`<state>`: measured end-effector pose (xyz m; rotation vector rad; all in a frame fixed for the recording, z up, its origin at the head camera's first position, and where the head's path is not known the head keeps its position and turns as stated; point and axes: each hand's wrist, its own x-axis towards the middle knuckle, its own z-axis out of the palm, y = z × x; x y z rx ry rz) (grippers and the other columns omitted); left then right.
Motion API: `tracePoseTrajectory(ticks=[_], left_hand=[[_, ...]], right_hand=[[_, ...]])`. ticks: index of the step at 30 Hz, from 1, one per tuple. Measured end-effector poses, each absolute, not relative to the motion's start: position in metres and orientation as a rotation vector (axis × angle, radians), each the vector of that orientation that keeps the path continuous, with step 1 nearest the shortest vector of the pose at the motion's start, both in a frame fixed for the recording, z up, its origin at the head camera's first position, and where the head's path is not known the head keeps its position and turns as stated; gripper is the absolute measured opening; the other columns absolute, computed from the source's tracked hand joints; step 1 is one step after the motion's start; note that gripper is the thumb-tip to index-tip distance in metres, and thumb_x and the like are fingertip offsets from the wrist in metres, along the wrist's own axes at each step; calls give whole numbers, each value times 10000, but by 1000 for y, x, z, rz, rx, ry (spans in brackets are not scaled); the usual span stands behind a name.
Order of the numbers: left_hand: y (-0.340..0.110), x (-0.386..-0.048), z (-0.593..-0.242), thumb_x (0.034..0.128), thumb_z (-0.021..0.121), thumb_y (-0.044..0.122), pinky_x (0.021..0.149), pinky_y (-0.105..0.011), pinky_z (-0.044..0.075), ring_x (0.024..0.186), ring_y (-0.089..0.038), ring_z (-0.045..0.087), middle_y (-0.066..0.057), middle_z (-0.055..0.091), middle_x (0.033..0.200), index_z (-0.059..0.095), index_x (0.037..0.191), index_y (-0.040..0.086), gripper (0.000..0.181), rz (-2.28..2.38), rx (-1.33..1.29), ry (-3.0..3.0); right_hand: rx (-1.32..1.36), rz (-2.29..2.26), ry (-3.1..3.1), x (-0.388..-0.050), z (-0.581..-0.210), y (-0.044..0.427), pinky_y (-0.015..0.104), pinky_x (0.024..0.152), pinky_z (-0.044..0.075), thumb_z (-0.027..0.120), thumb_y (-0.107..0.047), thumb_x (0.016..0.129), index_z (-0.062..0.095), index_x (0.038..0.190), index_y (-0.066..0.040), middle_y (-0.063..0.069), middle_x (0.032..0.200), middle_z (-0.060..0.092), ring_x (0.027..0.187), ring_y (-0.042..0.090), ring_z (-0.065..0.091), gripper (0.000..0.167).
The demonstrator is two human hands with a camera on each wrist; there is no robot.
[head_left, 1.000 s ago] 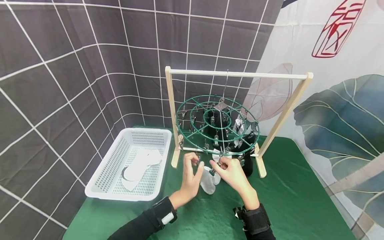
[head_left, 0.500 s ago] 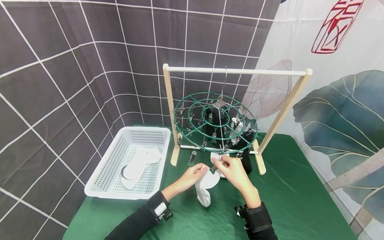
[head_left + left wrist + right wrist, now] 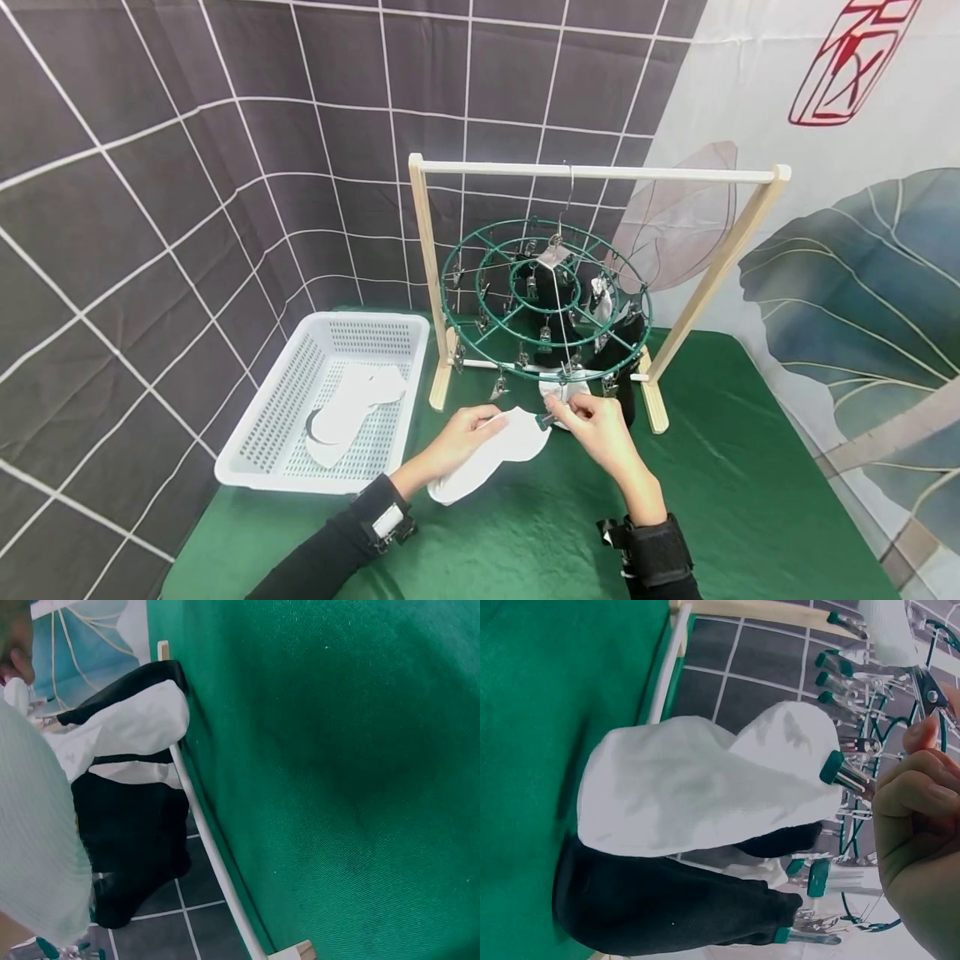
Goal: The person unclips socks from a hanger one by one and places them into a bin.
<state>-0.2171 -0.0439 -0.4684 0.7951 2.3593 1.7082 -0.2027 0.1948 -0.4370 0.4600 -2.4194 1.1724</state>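
My left hand [image 3: 467,433] holds a white sock [image 3: 491,458] stretched out before the hanger, thumb on top. Beside its right end, my right hand [image 3: 596,425] pinches a green-tipped metal clip [image 3: 546,421]. In the right wrist view the clip [image 3: 928,691] is near the edge of the held sock [image 3: 887,634]; I cannot tell whether it has bitten the fabric. Another white sock [image 3: 705,780] hangs from its own clip [image 3: 844,772], next to a black sock [image 3: 675,907]. The left wrist view shows the held sock [image 3: 37,825] close up, its fingers hidden.
A round green clip hanger [image 3: 468,346] hangs from a wooden rack [image 3: 600,172], with several clips dangling and black socks at the right and back. Left of it, a white basket [image 3: 258,442] contains white socks [image 3: 352,412]. A green cloth [image 3: 750,492] covers the table.
My left hand has taken hold of the sock and swung its foot up to the left. The clip it was near now dangles free. My right hand stays at its clip.
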Motion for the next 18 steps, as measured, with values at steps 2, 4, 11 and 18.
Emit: tracePoseTrajectory(ticks=[2, 4, 11, 18], left_hand=[[-44, -218, -469, 981, 527, 200, 487, -187, 428, 578, -41, 546, -24, 634, 753, 665, 943, 69, 194, 1702, 802, 2358], [-43, -219, -470, 977, 535, 227, 497, -194, 437, 590, -48, 554, -30, 642, 768, 668, 952, 69, 208, 1695, 805, 2367], [-37, -219, -463, 973, 541, 265, 514, -214, 474, 614, -50, 574, -30, 650, 814, 668, 1020, 49, 256, 1676, 770, 2418], [-40, -220, -456, 982, 521, 293, 543, -209, 445, 654, -54, 543, 22, 623, 796, 652, 940, 108, 230, 1530, 835, 2581]], right_hand=[[469, 1173, -2410, -203, -436, 195, 221, 432, 194, 706, -288, 863, 331, 519, -168, -145, 517, 208, 459, 4, 169, 523], [479, 1173, -2398, -203, -435, 194, 223, 431, 193, 713, -283, 857, 333, 519, -171, -150, 522, 208, 464, 2, 172, 521], [510, 1095, -2375, -203, -433, 193, 202, 433, 190, 719, -257, 850, 340, 529, -192, -163, 539, 221, 466, -3, 184, 501], [513, 1028, -2325, -205, -436, 197, 193, 430, 193, 724, -207, 846, 345, 528, -185, -156, 538, 226, 466, 3, 201, 494]])
